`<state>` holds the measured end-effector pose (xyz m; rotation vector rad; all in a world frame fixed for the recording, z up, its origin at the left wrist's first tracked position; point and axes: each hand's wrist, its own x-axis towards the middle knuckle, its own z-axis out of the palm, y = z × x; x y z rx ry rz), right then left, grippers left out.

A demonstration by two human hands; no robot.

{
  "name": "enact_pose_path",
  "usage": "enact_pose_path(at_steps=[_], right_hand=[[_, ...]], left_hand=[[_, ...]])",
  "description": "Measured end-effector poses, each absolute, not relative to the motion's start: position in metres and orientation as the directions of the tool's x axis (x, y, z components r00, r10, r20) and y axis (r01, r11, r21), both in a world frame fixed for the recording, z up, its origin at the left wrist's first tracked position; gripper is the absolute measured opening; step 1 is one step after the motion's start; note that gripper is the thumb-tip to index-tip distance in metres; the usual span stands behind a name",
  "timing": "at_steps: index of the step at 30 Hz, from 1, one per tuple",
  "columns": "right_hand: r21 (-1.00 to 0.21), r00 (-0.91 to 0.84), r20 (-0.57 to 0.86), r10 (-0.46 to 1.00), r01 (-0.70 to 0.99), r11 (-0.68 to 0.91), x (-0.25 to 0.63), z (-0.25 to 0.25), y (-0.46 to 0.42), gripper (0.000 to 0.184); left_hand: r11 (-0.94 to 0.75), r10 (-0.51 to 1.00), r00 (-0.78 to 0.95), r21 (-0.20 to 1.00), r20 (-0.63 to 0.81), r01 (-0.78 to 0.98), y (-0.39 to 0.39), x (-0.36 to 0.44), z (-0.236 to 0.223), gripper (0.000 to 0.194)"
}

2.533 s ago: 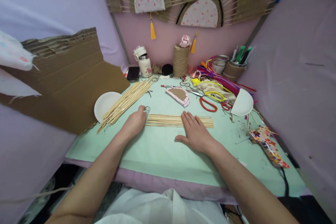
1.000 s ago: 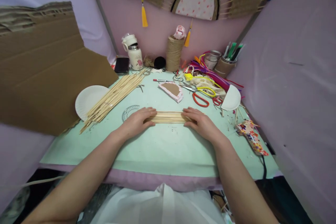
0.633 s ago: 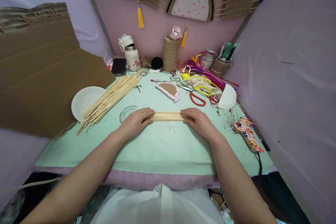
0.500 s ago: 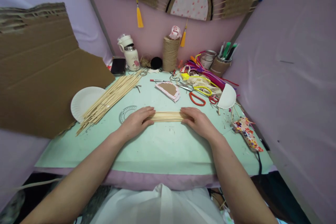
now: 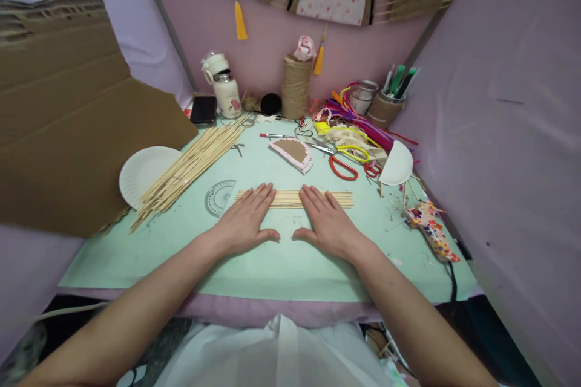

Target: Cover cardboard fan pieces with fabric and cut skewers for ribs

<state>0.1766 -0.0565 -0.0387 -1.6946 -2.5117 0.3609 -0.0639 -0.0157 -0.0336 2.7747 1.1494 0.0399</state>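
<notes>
A flat row of thin wooden sticks (image 5: pixel 287 199) lies side by side across the middle of the table. My left hand (image 5: pixel 247 217) rests open on the left part of the row, fingers stretched over the sticks and thumb out to the right. On the right part lies my right hand (image 5: pixel 329 221), also open and flat, its thumb pointing left. Both palms cover stretches of the sticks; the row's two ends show beyond the hands. A clear protractor (image 5: pixel 218 196) lies just left of the row, beside my left hand.
A larger pile of sticks (image 5: pixel 190 169) overlaps a white paper plate (image 5: pixel 140 172) at the left, by a cardboard sheet (image 5: pixel 86 121). Scissors (image 5: pixel 345 166) and a pink-edged half-round piece (image 5: pixel 293 152) lie behind the row. A flower-patterned glue gun (image 5: pixel 433 230) is at right.
Earlier my left hand was at the protractor by the row's left end. Both hands then closed around the row's ends; now they have opened and spread flat on top, nearer each other.
</notes>
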Motion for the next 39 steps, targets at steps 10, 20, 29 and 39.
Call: enact_pose_path(at_steps=[10, 20, 29, 39], right_hand=[[-0.251, -0.374, -0.065, 0.925, 0.903, 0.348, 0.176, -0.037, -0.055, 0.087], [-0.225, -0.422, -0.023, 0.906, 0.885, 0.407, 0.169, -0.031, -0.047, 0.087], [-0.228, -0.435, -0.087, 0.896, 0.884, 0.407, 0.163, -0.034, -0.044, 0.088], [-0.240, -0.439, -0.066, 0.896, 0.879, 0.413, 0.165, -0.040, -0.043, 0.095]], left_hand=[[-0.686, 0.715, 0.698, 0.140, -0.051, 0.714, -0.015, -0.062, -0.035, 0.097], [-0.695, 0.709, 0.705, 0.132, -0.037, 0.706, -0.014, -0.064, -0.037, 0.096], [-0.692, 0.709, 0.704, 0.158, -0.034, 0.704, -0.017, -0.062, -0.032, 0.092], [0.012, 0.996, -0.021, 0.106, 0.085, 0.994, 0.000, -0.130, -0.003, 0.056]])
